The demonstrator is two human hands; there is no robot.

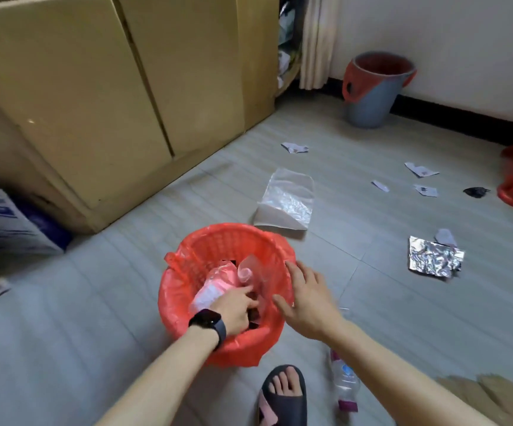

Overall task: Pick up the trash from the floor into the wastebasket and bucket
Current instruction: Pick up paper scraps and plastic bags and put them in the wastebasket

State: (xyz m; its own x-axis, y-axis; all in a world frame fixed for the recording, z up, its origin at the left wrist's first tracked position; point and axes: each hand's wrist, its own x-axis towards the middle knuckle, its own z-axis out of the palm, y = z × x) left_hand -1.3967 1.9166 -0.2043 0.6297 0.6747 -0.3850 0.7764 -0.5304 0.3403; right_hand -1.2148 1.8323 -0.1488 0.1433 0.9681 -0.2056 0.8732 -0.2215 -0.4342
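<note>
Standing upright, wastebasket (212, 250), mouth upward.

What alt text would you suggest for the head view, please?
A person's left hand reaches into a red-lined wastebasket holding trash, the right hand open over its rim. On the floor lie foil, a clear bag, paper scraps and a bottle; a bucket stands by the wall.

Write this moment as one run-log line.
left hand: in wastebasket, fingers curled on trash | right hand: open over rim | floor: foil, bottle uncollected
</note>
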